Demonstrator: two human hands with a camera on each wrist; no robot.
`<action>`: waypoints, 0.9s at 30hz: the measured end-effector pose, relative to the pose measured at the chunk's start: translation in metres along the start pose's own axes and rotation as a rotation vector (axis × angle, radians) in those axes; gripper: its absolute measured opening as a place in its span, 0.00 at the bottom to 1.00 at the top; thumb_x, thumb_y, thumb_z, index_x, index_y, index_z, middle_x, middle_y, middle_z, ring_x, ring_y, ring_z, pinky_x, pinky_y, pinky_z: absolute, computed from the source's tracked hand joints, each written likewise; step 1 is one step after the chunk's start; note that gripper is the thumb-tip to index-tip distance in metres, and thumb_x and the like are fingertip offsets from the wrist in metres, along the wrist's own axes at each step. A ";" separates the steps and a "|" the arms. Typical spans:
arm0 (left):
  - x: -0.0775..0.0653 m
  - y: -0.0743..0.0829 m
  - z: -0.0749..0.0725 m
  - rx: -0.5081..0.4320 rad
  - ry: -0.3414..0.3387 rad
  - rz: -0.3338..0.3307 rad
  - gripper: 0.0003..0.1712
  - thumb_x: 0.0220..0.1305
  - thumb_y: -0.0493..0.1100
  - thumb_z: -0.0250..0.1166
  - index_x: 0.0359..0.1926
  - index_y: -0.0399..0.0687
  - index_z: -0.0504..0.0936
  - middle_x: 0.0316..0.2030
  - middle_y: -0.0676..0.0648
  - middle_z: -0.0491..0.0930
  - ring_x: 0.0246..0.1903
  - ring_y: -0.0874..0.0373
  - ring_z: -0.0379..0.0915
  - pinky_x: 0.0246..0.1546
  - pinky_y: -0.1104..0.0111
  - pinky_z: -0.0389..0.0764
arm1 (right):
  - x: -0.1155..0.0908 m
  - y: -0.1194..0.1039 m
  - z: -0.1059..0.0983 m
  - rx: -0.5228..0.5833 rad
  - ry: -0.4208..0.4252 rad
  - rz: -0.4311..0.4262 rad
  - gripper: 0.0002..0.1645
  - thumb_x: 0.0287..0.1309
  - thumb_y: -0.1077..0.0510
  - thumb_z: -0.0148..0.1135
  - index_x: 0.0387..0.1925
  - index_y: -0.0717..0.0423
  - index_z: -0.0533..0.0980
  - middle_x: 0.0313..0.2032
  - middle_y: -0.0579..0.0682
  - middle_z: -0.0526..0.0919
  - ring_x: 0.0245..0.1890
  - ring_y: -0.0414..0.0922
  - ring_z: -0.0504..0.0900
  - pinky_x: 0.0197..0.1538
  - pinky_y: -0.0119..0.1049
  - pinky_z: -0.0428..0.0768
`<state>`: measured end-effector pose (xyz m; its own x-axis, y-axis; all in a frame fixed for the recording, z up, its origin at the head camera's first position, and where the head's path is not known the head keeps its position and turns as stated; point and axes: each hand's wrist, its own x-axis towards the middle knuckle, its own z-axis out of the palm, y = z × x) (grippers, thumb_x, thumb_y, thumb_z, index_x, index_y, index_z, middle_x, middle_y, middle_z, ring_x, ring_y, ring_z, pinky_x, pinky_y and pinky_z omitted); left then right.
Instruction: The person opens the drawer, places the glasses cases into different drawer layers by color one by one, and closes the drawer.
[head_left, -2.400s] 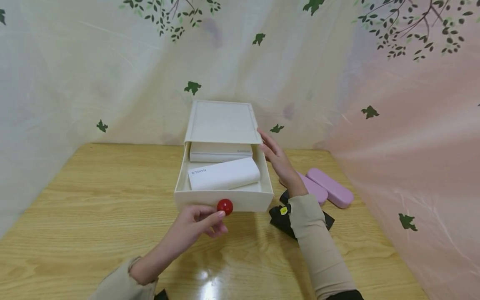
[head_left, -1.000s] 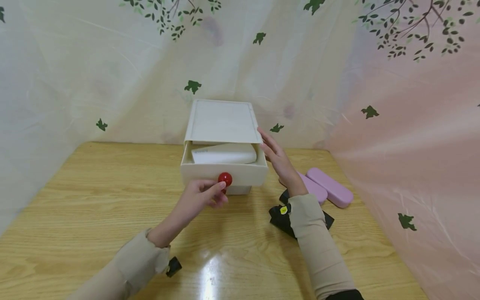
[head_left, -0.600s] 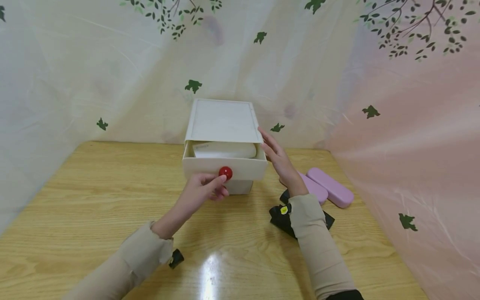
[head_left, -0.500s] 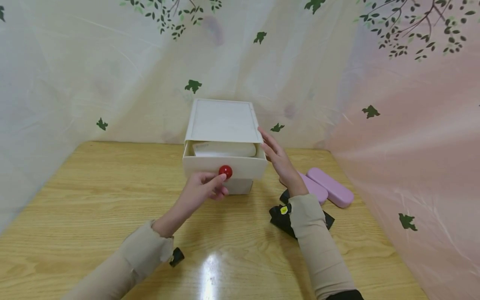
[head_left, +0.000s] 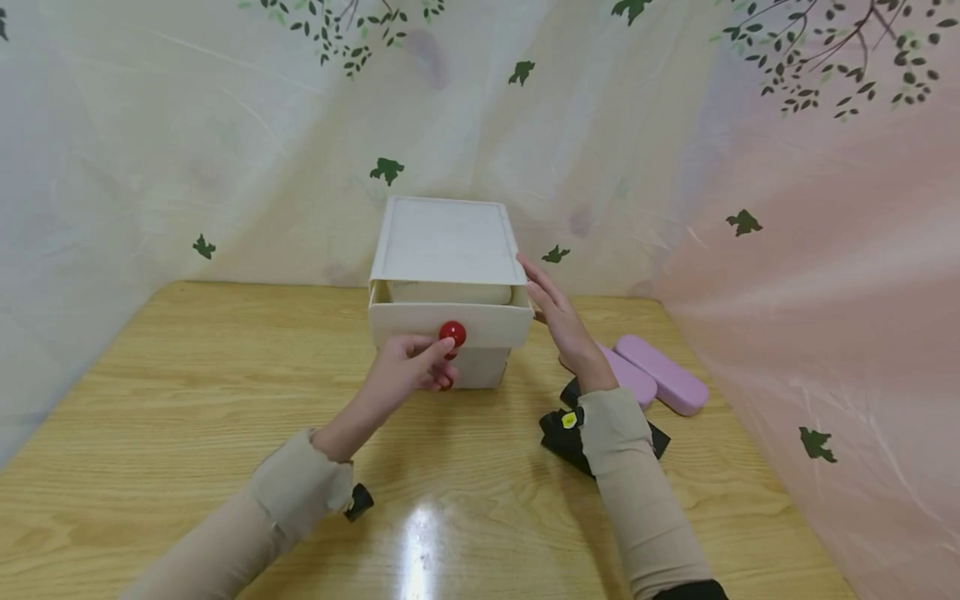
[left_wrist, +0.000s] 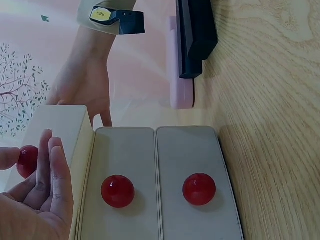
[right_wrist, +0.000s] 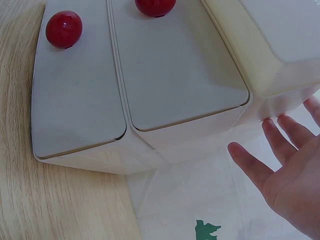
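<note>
A small white drawer chest (head_left: pixel 446 239) stands at the back of the table, its top drawer (head_left: pixel 495 323) pulled partly out. My left hand (head_left: pixel 405 368) pinches the red round knob (head_left: pixel 452 333) of that drawer between thumb and fingers. Inside the drawer, under the chest's top, shows the upper part of a white case (head_left: pixel 450 292). Straight, spread fingers of my right hand (head_left: pixel 564 327) rest against the chest's right side, near its upper front corner. Below, two closed drawers carry red knobs, a middle knob (left_wrist: pixel 118 191) and a bottom knob (left_wrist: pixel 199 189) in the left wrist view.
Right of the chest, a purple oblong case (head_left: pixel 660 375) lies beside a second purple case (head_left: pixel 626 379). Nearer, black objects (head_left: pixel 573 446) lie partly behind my right forearm. A patterned cloth (head_left: pixel 300 150) hangs behind the wooden table (head_left: pixel 187 417).
My left hand has pushed the top drawer inward by its knob, from far out to a narrow opening, covering most of the contents. My right hand stays at the chest's side.
</note>
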<state>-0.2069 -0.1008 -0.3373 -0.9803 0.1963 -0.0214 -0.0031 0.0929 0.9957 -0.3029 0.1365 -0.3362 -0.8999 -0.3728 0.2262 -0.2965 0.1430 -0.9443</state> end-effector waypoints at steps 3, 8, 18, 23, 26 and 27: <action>0.002 0.002 0.000 0.015 0.011 0.000 0.21 0.71 0.45 0.57 0.42 0.26 0.81 0.23 0.49 0.84 0.23 0.61 0.77 0.30 0.71 0.85 | 0.000 -0.001 0.000 -0.003 0.003 0.005 0.31 0.73 0.43 0.40 0.74 0.36 0.55 0.75 0.39 0.53 0.75 0.45 0.53 0.70 0.63 0.58; 0.008 0.002 -0.001 0.045 0.020 0.027 0.23 0.72 0.45 0.56 0.43 0.23 0.80 0.22 0.50 0.84 0.23 0.62 0.77 0.30 0.71 0.84 | 0.000 -0.002 0.001 0.003 -0.001 -0.003 0.30 0.74 0.45 0.38 0.75 0.39 0.54 0.76 0.41 0.53 0.75 0.46 0.52 0.70 0.63 0.58; 0.017 0.003 -0.003 0.072 0.043 0.048 0.23 0.72 0.46 0.56 0.42 0.24 0.81 0.22 0.52 0.83 0.23 0.63 0.77 0.29 0.72 0.83 | 0.000 -0.001 0.000 0.013 -0.014 -0.003 0.31 0.74 0.45 0.39 0.75 0.38 0.54 0.76 0.40 0.53 0.75 0.44 0.52 0.71 0.62 0.58; 0.022 0.001 -0.005 0.085 0.054 0.060 0.23 0.72 0.46 0.56 0.42 0.25 0.82 0.21 0.52 0.83 0.23 0.63 0.78 0.30 0.69 0.85 | -0.001 -0.001 0.000 0.014 -0.018 0.000 0.31 0.73 0.48 0.41 0.75 0.37 0.53 0.76 0.42 0.53 0.75 0.46 0.53 0.72 0.61 0.58; 0.023 0.001 -0.005 0.089 0.053 0.063 0.23 0.72 0.46 0.57 0.42 0.25 0.82 0.22 0.52 0.83 0.23 0.62 0.78 0.31 0.69 0.86 | 0.000 0.000 0.000 0.014 -0.024 0.000 0.32 0.73 0.51 0.45 0.75 0.36 0.52 0.76 0.42 0.53 0.75 0.46 0.54 0.73 0.58 0.59; 0.024 0.001 -0.006 0.087 0.051 0.066 0.23 0.72 0.46 0.57 0.42 0.25 0.82 0.22 0.51 0.84 0.23 0.62 0.78 0.31 0.69 0.86 | 0.000 0.000 0.000 0.014 -0.024 -0.002 0.33 0.73 0.51 0.46 0.75 0.36 0.52 0.76 0.43 0.53 0.75 0.46 0.55 0.73 0.57 0.59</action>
<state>-0.2313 -0.1016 -0.3362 -0.9866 0.1549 0.0512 0.0771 0.1663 0.9831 -0.3029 0.1362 -0.3362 -0.8912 -0.3954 0.2225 -0.2938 0.1293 -0.9471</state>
